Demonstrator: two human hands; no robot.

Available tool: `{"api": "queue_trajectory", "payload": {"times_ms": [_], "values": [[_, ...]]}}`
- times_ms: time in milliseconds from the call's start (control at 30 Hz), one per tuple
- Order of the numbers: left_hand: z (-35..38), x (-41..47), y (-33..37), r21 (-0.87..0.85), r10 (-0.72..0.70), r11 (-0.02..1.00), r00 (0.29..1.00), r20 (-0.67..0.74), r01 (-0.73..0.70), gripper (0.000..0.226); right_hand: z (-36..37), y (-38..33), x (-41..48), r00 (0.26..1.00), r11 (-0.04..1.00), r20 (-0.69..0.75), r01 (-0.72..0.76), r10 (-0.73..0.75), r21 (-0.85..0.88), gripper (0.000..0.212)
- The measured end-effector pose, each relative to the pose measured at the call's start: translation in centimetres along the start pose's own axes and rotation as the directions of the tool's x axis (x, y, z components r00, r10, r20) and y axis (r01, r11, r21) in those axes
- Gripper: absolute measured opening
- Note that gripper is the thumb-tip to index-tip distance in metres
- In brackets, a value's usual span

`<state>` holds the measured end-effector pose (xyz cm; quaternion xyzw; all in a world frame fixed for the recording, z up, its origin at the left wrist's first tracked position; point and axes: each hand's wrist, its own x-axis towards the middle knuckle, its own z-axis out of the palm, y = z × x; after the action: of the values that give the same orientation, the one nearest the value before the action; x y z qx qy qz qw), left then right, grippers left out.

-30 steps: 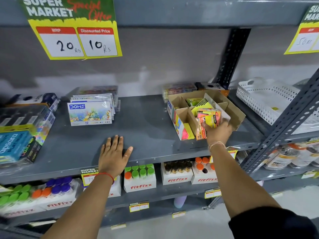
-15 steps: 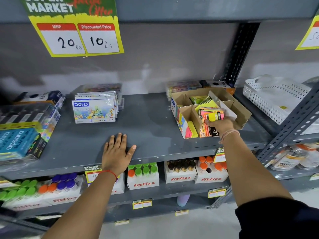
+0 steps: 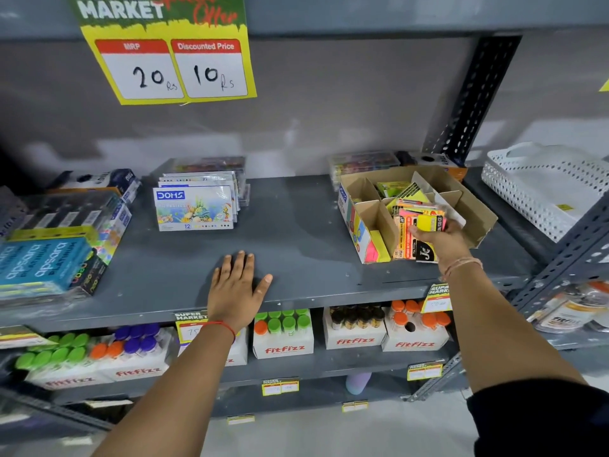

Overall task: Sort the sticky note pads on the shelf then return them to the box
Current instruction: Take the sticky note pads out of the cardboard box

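Observation:
An open cardboard box [image 3: 474,206] with dividers stands at the right of the grey shelf [image 3: 296,245]. Packs of sticky note pads [image 3: 417,222], yellow, pink and orange, stand in its front compartment, and greenish ones [image 3: 393,189] lie further back. My right hand [image 3: 441,240] is closed around several of the front packs, at the box's near edge. My left hand [image 3: 235,286] lies flat on the shelf, fingers spread, holding nothing.
DOMS pastel boxes [image 3: 194,207] are stacked at the back left, apsara packs [image 3: 43,262] at the far left. A white perforated basket [image 3: 543,186] sits on the neighbouring shelf right of the slanted upright [image 3: 474,94]. Fitfizz bottle boxes [image 3: 283,334] fill the shelf below.
My right hand has closed on a bunch of packs in the box's front compartment and drawn them slightly towards me. My left hand has stayed flat on the shelf.

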<state>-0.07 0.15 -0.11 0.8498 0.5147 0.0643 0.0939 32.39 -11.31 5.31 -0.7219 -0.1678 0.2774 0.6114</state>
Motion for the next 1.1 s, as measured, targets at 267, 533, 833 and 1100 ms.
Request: {"api": "queue_trajectory", "payload": {"times_ms": [267, 533, 833, 1100], "values": [[0.0, 0.0, 0.0, 0.003, 0.002, 1.000, 1.000, 0.016, -0.002, 0.064, -0.2, -0.6, 1.4, 0.971, 0.978, 0.116, -0.207, 0.210, -0.034, 0.055], [0.0, 0.0, -0.2, 0.020, 0.001, 1.000, 1.000, 0.013, -0.001, 0.069, -0.1, 0.3, 1.2, 0.972, 0.973, 0.133, -0.208, 0.195, 0.100, 0.043], [0.0, 0.0, -0.1, 0.000, -0.010, 1.000, 1.000, 0.024, 0.010, 0.082, 1.2, -5.2, -3.8, 0.870, 0.881, -0.198, 0.399, -0.452, -0.256, 0.057], [-0.4, 0.2, -0.7, -0.071, 0.018, 0.997, 0.999, 0.039, -0.015, 0.064, 7.9, -7.8, -7.3, 0.897, 0.984, 0.425, 0.166, -0.121, -0.069, 0.028]]}}
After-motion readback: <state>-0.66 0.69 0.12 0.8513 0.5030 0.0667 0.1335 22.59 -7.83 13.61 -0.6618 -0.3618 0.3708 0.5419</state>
